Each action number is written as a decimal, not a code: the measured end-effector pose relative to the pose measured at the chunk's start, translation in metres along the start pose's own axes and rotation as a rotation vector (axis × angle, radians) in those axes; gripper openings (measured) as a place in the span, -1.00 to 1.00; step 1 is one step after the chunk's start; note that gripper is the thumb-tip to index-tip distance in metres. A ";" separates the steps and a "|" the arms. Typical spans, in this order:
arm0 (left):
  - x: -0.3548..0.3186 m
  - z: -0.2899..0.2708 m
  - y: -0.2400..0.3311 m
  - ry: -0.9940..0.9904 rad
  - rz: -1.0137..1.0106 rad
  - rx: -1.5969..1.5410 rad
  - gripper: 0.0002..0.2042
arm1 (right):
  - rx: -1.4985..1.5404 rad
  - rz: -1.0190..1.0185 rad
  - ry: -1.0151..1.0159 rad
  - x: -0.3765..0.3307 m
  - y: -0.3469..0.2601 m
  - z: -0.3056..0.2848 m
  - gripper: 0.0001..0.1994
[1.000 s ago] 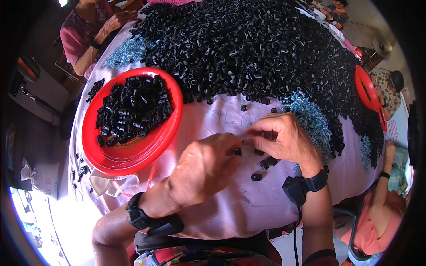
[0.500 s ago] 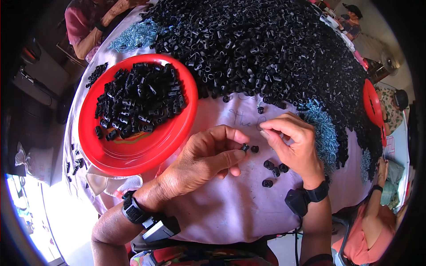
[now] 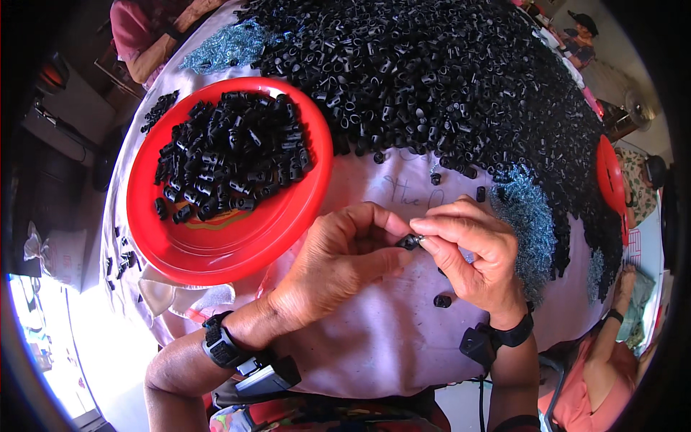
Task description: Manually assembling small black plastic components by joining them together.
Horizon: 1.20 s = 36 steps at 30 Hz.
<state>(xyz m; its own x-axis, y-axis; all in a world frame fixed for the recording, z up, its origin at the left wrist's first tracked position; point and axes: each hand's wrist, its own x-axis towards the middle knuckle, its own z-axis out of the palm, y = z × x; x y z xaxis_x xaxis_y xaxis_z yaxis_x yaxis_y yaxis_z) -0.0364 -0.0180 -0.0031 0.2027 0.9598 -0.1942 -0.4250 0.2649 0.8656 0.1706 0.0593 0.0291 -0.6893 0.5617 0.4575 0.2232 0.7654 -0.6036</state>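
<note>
Two hands meet over a small black part

Head view: The left hand [image 3: 331,259] reaches in over the pale pink cloth [image 3: 374,353], its thumb and forefinger clamped on a small black part [image 3: 409,242]. The right hand [image 3: 479,255] meets it from the other side, thumb and forefinger pinched together on a shiny bit [image 3: 422,237] at the end of the part. The bit is too small to make out clearly. The black part is held above the cloth, between the two hands, to the right of the red plate [image 3: 216,263].

One loose black piece [image 3: 443,301] lies on the cloth just below the right hand. The plate carries a pile of black pieces [image 3: 230,158], with its near side bare. Beyond the hands spreads a large black heap [image 3: 410,79]. A bluish pile [image 3: 524,230] of tiny bits sits just beside the right hand, at the edge of the heap; a second bluish pile [image 3: 230,47] lies past the plate. Both wrists wear black straps [image 3: 515,331]. At the upper left is a co-worker's pink sleeve [image 3: 129,32].
</note>
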 end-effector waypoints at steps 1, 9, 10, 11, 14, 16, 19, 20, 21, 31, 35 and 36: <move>0.000 0.001 0.000 0.001 0.000 0.000 -0.74 | 0.006 0.003 0.017 0.000 -0.001 0.000 -0.75; 0.000 0.001 0.000 0.015 -0.008 0.006 -0.72 | -0.053 -0.148 0.077 -0.001 0.000 0.002 -0.69; 0.000 0.001 0.000 0.017 -0.006 0.007 -0.72 | -0.064 -0.150 0.079 -0.001 -0.002 0.002 -0.70; -0.001 0.001 -0.001 0.020 -0.003 -0.003 -0.71 | -0.075 -0.152 0.081 -0.001 -0.003 0.003 -0.71; -0.001 0.002 0.002 0.019 -0.011 -0.036 -0.69 | -0.118 -0.188 0.086 -0.003 -0.003 0.004 -0.70; -0.001 0.002 0.006 0.011 -0.021 -0.061 -0.68 | -0.102 -0.179 0.086 -0.002 -0.006 0.001 -0.70; -0.002 0.001 0.010 -0.019 -0.074 -0.032 -0.69 | -0.081 -0.189 0.081 -0.001 -0.007 0.001 -0.71; -0.002 0.000 0.009 -0.029 -0.056 -0.006 -0.70 | -0.078 -0.208 0.077 -0.001 -0.007 0.002 -0.72; -0.002 0.000 0.009 -0.041 -0.035 0.022 -0.70 | -0.079 -0.209 0.079 -0.001 -0.006 0.001 -0.72; -0.004 0.003 0.015 -0.070 -0.077 -0.026 -0.71 | -0.183 -0.209 0.122 0.000 -0.001 -0.005 -0.72; -0.004 0.001 0.014 -0.018 -0.044 -0.090 -0.76 | -0.254 -0.041 -0.035 -0.001 0.005 -0.013 -0.86; -0.003 0.000 0.011 -0.018 -0.028 -0.074 -0.77 | -0.286 -0.011 -0.129 -0.002 0.006 -0.014 -0.86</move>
<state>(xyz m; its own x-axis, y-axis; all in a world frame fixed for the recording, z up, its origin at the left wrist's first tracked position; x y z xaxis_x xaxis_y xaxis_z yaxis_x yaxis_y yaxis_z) -0.0416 -0.0179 0.0075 0.2315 0.9501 -0.2092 -0.4826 0.2988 0.8233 0.1831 0.0675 0.0339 -0.7703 0.5226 0.3655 0.3874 0.8387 -0.3828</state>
